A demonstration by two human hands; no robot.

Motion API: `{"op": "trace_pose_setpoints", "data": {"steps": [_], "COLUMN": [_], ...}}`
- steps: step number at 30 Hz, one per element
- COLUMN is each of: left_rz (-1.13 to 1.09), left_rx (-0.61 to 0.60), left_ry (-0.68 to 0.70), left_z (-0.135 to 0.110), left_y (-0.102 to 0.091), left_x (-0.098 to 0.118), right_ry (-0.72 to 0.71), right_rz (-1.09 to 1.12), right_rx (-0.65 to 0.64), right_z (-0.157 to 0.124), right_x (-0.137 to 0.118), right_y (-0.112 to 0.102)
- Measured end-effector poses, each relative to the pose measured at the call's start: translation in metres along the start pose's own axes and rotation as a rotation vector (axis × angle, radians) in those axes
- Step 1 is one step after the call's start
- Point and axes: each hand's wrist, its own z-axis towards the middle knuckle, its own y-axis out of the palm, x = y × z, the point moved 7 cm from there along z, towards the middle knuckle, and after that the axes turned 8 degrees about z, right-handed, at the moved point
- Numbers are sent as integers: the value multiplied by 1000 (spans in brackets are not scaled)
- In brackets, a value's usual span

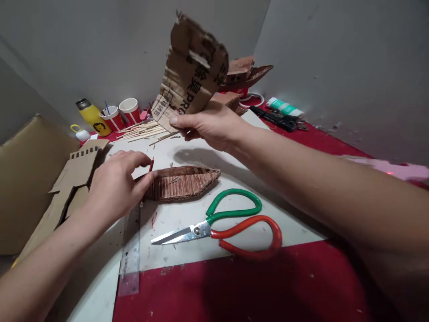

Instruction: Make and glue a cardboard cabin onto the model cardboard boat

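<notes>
Closest is the red mat [268,290]. A white board [174,214] lies on it. A clear ruler [131,255] lies along the left edge of the board. Just right of the ruler are scissors [231,226] with one green loop and one red loop. They are shut, and the tips point left.

A bit farther back, a brown boat shape [182,183] made of ribbed card lies flat on the board. Its pointed end faces right. The left hand [115,185] is at its blunt left end. The thumb and fingers pinch that end. Left of this hand, flat cut card [77,170] lies partly off the board.

Farther back, the right hand [211,125] is up off the board. Its thumb and fingers grip the bottom edge of a torn card [194,67] with black print on it. The card stands up tall above the hand and leans a little right.

Behind that hand lies a bunch of thin sticks [144,130]. Near the wall on the left stand two red cups [114,117] and a yellow bottle [92,117]. More brown scraps [246,71] sit behind the torn card. To the right, near the wall, lie a black tool [273,117] and a white and green tube [284,107].
</notes>
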Motion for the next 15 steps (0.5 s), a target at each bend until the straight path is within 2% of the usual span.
{"op": "trace_pose_setpoints", "data": {"steps": [1, 2, 5, 6, 8, 10, 12, 13, 15], "left_rz": [75, 101, -46, -124, -259, -313, -233, -129, 35], "left_rx": [-33, -124, -458, -511, -521, -422, -196, -22, 268], "left_ry": [-8, -34, -85, -89, -90, -70, -19, 18, 102], "left_z": [4, 7, 9, 9, 10, 8, -5, -20, -70], "left_y": [4, 12, 41, 46, 49, 38, 8, -14, -54], "left_x": [-5, -12, -29, -31, -29, -22, -12, -6, 4], "right_ry": [21, 26, -5, -9, -25, -66, -142, -182, -250], "right_rz": [27, 40, 34, 27, 23, 30, 38, 42, 53], "right_rx": [-7, -29, -96, -108, -116, -122, -92, -59, 22], "right_z": [-1, -3, -10, -13, -19, -26, -35, -40, -51], "right_x": [2, 3, -4, -8, -16, -27, -41, -48, -60], "right_y": [2, 6, 12, 13, 12, 9, 1, -5, -19]}}
